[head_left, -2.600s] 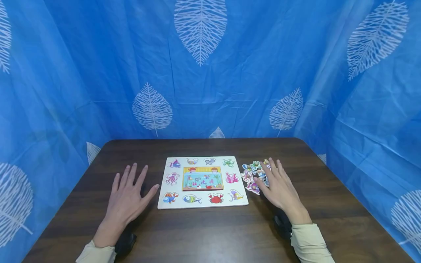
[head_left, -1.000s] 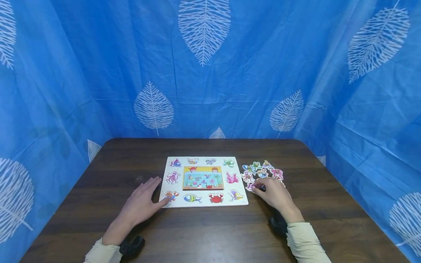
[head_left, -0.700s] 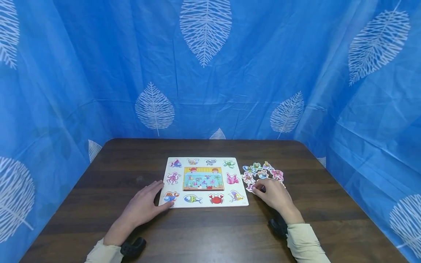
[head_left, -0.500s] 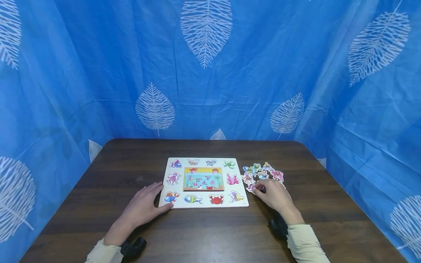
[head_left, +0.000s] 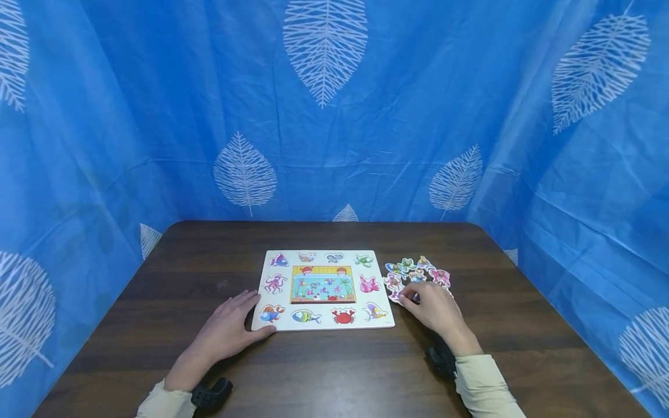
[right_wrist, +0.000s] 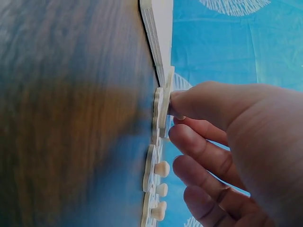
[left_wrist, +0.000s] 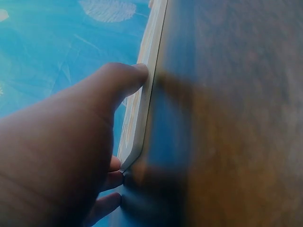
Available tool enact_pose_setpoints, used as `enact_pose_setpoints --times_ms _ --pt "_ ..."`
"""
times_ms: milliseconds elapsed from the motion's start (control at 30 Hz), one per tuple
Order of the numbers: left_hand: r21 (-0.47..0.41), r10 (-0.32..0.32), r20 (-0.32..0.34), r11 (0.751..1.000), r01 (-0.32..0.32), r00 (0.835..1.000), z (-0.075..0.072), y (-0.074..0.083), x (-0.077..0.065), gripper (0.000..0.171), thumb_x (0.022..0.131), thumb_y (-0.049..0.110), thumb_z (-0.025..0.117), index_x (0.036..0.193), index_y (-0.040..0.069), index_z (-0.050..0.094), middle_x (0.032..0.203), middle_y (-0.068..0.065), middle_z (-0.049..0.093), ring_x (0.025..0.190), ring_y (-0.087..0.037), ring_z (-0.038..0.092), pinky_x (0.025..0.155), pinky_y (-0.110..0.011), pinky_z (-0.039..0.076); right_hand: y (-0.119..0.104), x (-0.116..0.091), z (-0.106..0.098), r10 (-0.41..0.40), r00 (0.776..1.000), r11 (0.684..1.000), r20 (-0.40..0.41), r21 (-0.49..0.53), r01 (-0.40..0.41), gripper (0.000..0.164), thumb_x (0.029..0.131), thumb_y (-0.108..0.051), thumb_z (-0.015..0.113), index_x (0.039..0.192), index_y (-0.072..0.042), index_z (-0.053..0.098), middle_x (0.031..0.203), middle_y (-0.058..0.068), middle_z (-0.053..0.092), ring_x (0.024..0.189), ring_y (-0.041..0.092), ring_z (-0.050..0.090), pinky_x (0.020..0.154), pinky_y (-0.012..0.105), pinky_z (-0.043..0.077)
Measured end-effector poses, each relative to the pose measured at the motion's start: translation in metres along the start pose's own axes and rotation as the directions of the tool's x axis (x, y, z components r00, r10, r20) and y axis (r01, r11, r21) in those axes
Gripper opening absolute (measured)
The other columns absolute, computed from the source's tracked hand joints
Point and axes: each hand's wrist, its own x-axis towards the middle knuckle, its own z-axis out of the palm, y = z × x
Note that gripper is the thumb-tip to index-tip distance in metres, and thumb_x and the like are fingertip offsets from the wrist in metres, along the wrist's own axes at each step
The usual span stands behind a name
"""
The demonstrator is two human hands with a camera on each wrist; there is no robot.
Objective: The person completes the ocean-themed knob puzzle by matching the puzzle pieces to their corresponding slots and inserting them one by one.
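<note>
Dark wood-grained table [head_left: 334,371] beneath a white picture board [head_left: 323,284] and clustered knobbed pieces [head_left: 417,276].

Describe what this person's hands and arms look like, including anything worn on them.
Both the left hand and the right hand are bare, with no glove or ring visible. The left sleeve and right sleeve are plain pale cream. Each wrist wears a black, rounded device. No cables show.
</note>
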Motion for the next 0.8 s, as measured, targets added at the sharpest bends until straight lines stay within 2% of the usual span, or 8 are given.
enact_pose_setpoints --times_ms 533,800 --pt "0.01 0.025 0.022 1.0 -0.025 0.999 -0.002 -0.002 -0.001 0.094 0.083 0.063 0.077 0.145 -0.004 0.054 0.151 -0.025 0.053 0.143 -0.045 0.046 0.115 -0.065 0.037 -0.009 0.003 0.003 -0.06 0.995 0.998 -0.085 0.005 0.061 0.007 0.088 -0.02 0.083 0.092 -0.016 0.079 0.084 -0.002 0.073 0.075 0.014 0.063 0.068 0.035 0.054" --pt "0.014 0.026 0.036 1.0 -0.027 0.999 -0.002 -0.001 -0.001 0.094 0.084 0.063 0.077 0.146 -0.004 0.053 0.151 -0.025 0.052 0.143 -0.045 0.045 0.116 -0.065 0.037 -0.015 0.005 0.002 -0.08 0.992 0.997 -0.095 -0.026 0.078 0.008 0.087 -0.02 0.083 0.093 -0.015 0.08 0.082 -0.002 0.069 0.072 0.012 0.058 0.065 0.032 0.051"
